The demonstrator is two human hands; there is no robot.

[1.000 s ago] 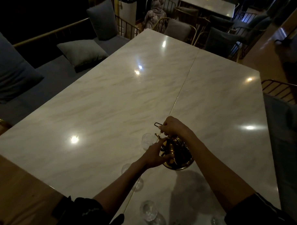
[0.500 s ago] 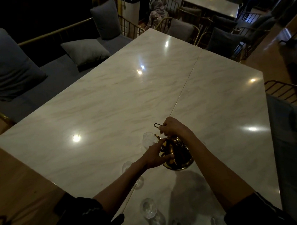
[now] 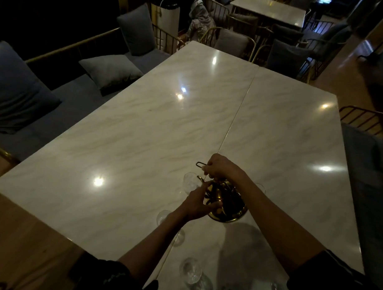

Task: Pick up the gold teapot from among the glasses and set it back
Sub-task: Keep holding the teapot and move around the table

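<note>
The gold teapot (image 3: 228, 208) is above the near part of the marble table (image 3: 143, 143), its shadow lying on the tabletop below it. My right hand (image 3: 221, 168) grips its thin gold handle from above. My left hand (image 3: 198, 202) cups the pot's left side with curled fingers. Clear glasses stand around it: one (image 3: 189, 181) just left of the pot, one (image 3: 163, 216) under my left wrist, another (image 3: 190, 271) near the front edge.
A grey bench with cushions (image 3: 110, 71) runs along the table's left side. Gold-framed chairs (image 3: 231, 42) stand at the far end, with a seated person (image 3: 200, 19) behind them. More chairs and another table (image 3: 269, 7) fill the back right.
Both hands and the teapot have stayed nearly where they were; only the camera view has drifted slightly.
</note>
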